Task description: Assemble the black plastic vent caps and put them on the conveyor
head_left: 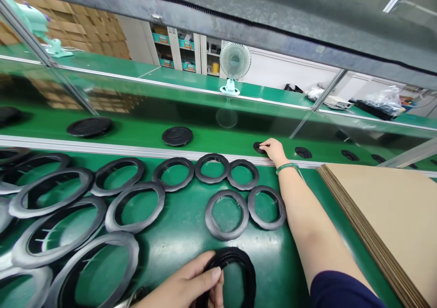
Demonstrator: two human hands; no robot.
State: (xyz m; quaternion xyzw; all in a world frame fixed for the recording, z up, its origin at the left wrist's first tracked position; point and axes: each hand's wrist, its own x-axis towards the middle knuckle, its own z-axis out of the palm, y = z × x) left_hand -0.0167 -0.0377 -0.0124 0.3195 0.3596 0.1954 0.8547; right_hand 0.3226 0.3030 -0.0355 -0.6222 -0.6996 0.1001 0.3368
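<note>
My left hand (196, 283) is closed on a black ring (251, 276) at the lower middle, thumb on its near side. My right hand (273, 149) reaches across to the green conveyor belt (211, 144), its fingers pinching the edge of a small black disc (258, 148). Whether the disc is lifted off the belt I cannot tell. A green bangle circles the right wrist. Between my hands lie two grey-black rings (209, 221) on the green table (177, 253), with several more spread to the left.
A larger black disc (177, 136) and several others ride the belt. A stack of cardboard sheets (385, 199) stands at the right. Behind the belt are a clear panel and a small fan (235, 62). A metal beam (218, 19) crosses overhead.
</note>
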